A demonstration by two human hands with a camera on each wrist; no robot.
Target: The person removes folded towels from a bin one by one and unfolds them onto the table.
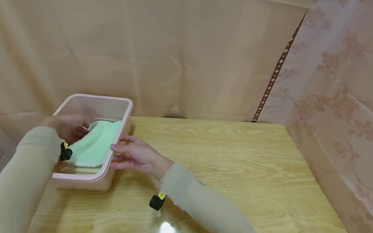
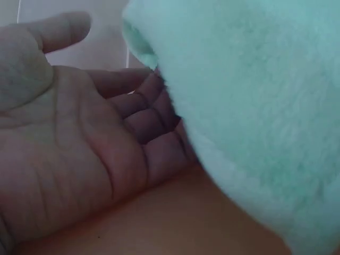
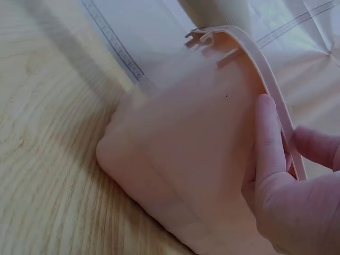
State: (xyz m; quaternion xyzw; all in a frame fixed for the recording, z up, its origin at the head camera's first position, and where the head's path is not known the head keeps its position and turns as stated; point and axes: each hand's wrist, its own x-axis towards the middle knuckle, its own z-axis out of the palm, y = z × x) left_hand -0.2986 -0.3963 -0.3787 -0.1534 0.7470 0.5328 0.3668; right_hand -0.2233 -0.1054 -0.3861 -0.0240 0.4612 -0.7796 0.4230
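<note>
A pink plastic storage box [image 1: 104, 183] stands at the table's left side, with a mint green plush towel [image 1: 95, 145] inside it. My left hand [image 1: 68, 122], blurred in the head view, reaches into the box at the towel's left edge. In the left wrist view, the palm of this hand [image 2: 79, 138] faces the camera and the thumb stands apart; the fingertips are hidden behind the towel [image 2: 255, 106]. My right hand [image 1: 139, 156] grips the box's right rim. Its thumb lies over the rim [image 3: 276, 101] and its fingers press the outer wall.
Under the towel, a pale yellowish layer [image 1: 81, 170] shows near the box's front wall. The wooden table [image 1: 235, 166] extends to the right. Beige curtain cloth [image 1: 192, 57] hangs behind it, and a flowered cloth [image 1: 352, 110] hangs along the right side.
</note>
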